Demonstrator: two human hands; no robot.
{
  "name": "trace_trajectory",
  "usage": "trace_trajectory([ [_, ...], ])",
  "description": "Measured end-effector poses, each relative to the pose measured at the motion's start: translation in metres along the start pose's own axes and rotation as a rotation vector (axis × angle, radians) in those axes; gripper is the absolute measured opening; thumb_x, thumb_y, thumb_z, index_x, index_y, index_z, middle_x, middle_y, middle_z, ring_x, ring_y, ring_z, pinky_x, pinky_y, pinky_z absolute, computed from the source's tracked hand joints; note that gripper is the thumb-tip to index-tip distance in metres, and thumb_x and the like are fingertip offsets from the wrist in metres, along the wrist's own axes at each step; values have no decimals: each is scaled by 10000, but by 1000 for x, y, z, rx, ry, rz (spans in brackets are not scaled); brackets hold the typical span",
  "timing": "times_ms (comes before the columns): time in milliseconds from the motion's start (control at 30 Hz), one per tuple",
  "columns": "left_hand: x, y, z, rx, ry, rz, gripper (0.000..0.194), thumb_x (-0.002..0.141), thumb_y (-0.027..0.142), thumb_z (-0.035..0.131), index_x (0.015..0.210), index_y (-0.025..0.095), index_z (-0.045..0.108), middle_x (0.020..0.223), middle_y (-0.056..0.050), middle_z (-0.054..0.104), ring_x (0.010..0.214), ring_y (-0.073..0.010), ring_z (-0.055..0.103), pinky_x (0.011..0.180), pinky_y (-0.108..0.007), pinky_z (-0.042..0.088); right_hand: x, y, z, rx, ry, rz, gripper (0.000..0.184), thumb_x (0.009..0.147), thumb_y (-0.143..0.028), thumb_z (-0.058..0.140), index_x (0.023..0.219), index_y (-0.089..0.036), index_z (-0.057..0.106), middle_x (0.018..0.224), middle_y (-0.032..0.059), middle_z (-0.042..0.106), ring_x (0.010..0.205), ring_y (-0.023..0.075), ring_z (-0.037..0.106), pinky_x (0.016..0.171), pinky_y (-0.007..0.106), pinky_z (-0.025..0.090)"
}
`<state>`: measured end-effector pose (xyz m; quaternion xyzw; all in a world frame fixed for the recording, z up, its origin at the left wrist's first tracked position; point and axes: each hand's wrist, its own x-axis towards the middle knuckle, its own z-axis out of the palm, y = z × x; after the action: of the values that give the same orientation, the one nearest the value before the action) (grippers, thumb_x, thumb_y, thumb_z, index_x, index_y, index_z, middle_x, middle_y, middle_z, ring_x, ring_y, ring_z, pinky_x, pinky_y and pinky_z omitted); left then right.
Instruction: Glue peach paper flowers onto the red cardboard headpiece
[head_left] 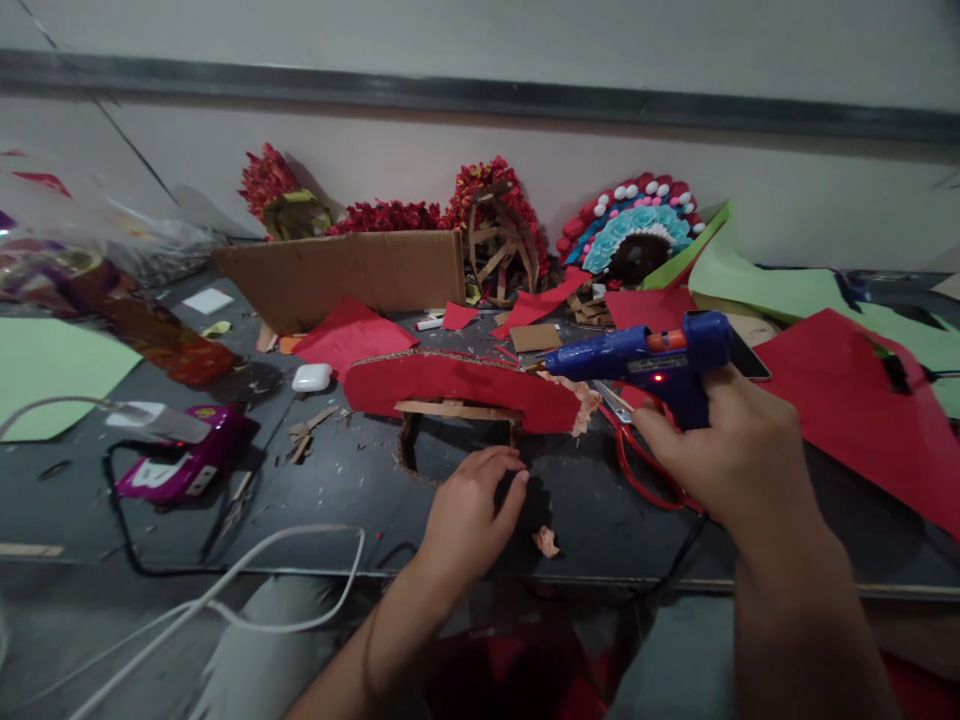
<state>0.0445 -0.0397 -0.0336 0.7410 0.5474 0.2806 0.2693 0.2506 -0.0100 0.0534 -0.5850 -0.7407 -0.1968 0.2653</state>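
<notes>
A long red paper-covered cardboard piece [457,385] stands on the dark table, with a cardboard band [407,450] looping from its near side. My left hand [476,505] has its bent fingers over the near part of that band, which they partly hide. In my right hand [739,440] is a blue hot glue gun [637,355] with its red light lit. Its nozzle points left, at the upper right edge of the red piece. Torn peach-coloured paper [583,400] clings to the right end. Beneath the glue gun lie red-handled scissors [637,470], partly hidden by my right hand.
Behind stand a brown cardboard sheet [345,275] and a beaded, flowered headpiece [637,225]. A white earphone case [311,377], a purple power adapter [176,470] and a white cable [285,535] are left. Red paper [862,410] and green paper [772,280] lie right.
</notes>
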Motion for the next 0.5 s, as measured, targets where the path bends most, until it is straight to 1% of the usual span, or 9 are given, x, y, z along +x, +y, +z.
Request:
trace_trajectory([
  [133, 0, 0, 1, -8, 4, 1, 176, 877, 267, 449, 931, 208, 606, 1039, -38, 649, 981, -187, 582, 871, -350, 455, -1, 2, 1, -6, 9, -13, 181, 742, -280, 542, 892, -179, 551, 632, 57, 602, 598, 241, 602, 529, 301, 419],
  [267, -1, 0, 0, -11, 6, 2, 164, 869, 255, 457, 918, 208, 606, 1033, -40, 650, 972, -188, 586, 860, -348, 460, -1, 3, 3, 0, 96, -60, 160, 710, -265, 572, 839, -175, 546, 588, 31, 569, 547, 217, 579, 499, 282, 400],
  [400, 0, 0, 0, -8, 9, 4, 164, 870, 250, 453, 917, 211, 606, 1033, -40, 649, 972, -190, 587, 855, -352, 460, -1, 3, 1, -22, 79, -83, 144, 726, -260, 564, 837, -170, 546, 624, 41, 579, 572, 217, 584, 507, 280, 395],
  [500, 0, 0, 0, -7, -1, -3, 167, 871, 252, 451, 917, 214, 607, 1046, -38, 646, 985, -192, 582, 858, -354, 457, -1, 2, -2, -21, 70, -74, 148, 727, -256, 570, 850, -177, 547, 653, 43, 584, 606, 223, 592, 522, 282, 394],
])
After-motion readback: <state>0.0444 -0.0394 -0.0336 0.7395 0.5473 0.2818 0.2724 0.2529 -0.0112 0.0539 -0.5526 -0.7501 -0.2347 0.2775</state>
